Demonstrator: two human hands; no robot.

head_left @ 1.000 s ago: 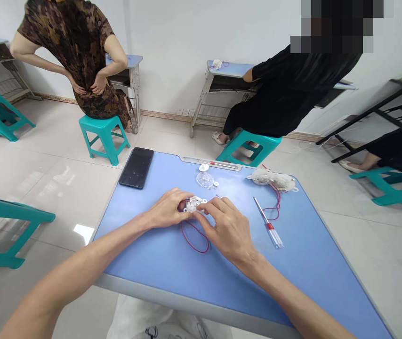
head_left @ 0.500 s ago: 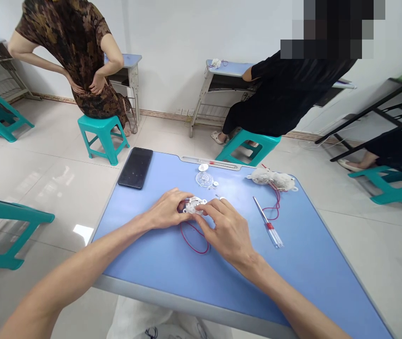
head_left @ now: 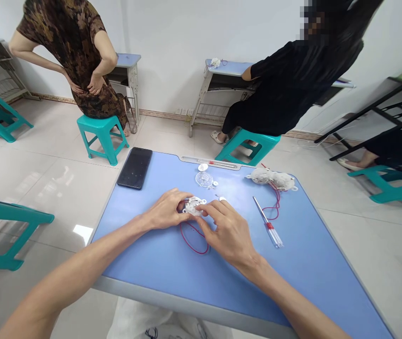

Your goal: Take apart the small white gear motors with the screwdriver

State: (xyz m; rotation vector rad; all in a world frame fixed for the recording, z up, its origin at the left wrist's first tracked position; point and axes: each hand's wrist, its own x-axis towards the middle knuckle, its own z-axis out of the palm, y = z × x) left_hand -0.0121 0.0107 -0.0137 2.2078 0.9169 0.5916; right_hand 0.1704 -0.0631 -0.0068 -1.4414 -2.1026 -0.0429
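Observation:
Both my left hand (head_left: 167, 210) and my right hand (head_left: 227, 229) grip a small white plastic part (head_left: 194, 205) over the blue desktop (head_left: 151, 261). A loop of red wire (head_left: 194, 242) lies under my wrists and seems to lead from that part. Beyond my hands stand a clear plastic dome (head_left: 205, 179), a small white disc (head_left: 203, 167) and a tiny white ring (head_left: 222, 198). To the right lie a screwdriver with a red-and-clear handle (head_left: 268, 222) and a white fluffy object (head_left: 270, 178) trailing red wire (head_left: 274, 207).
A black smartphone (head_left: 135, 168) lies at the desk's far left corner, and a pen groove (head_left: 210, 164) runs along the far edge. Two co-workers (head_left: 81, 61) (head_left: 285, 89) sit on teal stools at desks behind. More stools and a black-framed table stand around.
My right hand has drawn back slightly from the white part, and the head view has shifted a little. My left hand and the objects on the desk stay in place.

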